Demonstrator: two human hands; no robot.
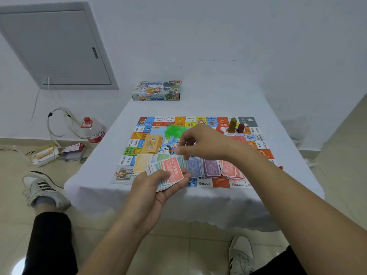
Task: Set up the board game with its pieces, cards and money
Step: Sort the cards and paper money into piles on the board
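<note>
The colourful game board (pixel 200 121) lies flat on the white-clothed table (pixel 218 96). My left hand (pixel 158 185) holds a fanned stack of play money (pixel 170 169) with a red 10000 note on top, over the board's near edge. My right hand (pixel 202 143) hovers above the board's middle with fingers curled; whether it pinches a note is unclear. Sorted money piles lie along the near side: yellow (pixel 141 163), blue (pixel 194 165), purple (pixel 211 167), red (pixel 230 169). An orange card deck (pixel 152 144) and green plastic pieces (pixel 174 131) sit on the board. Tall tokens (pixel 235 125) stand at the far right corner.
The game box (pixel 156 91) rests at the table's far end. On the floor to the left stand a water bottle (pixel 93 130), cables and small boxes (pixel 57 152). My shoes (pixel 43 190) flank the table's near edge. A small red piece (pixel 280 167) lies right of the board.
</note>
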